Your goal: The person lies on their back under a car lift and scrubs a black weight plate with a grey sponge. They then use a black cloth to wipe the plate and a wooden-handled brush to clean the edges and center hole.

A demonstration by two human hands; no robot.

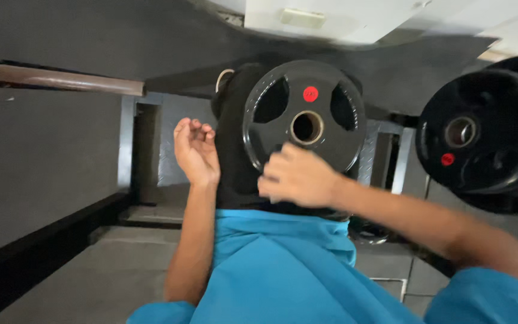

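**Weight plate in hand at the rack — head view, one frame**

Head view. Landmark: the black weight plate [304, 117] at centre frame, seen face-on, with three grip cut-outs, a bare metal centre hole and a small red round sticker just above that hole.

- Right hand [298, 177]: at the lower edge of the plate, overlapping its rim. Image is motion-blurred here; the fingers look curled against the rim, but I cannot tell whether this is a firm grip or only a touch.
- Left hand [196, 150]: to the left of the plate, apart from it, fingers loosely curled, holding nothing. It sits beside a dark rounded form directly behind the plate; what that form is cannot be made out.
- Second black plate [481, 135]: well to the right of the landmark plate, also with a red sticker, apparently on a sleeve or peg; no hand near it.
- Brown bar [55, 78]: far left of the plate, running level.
- Blue sleeves and shirt fill the space below the plate.

Progress, as a judgement: the centre hole shows open, so the plate does not appear seated on any peg. Only one hand is on it; placing it remains undone.
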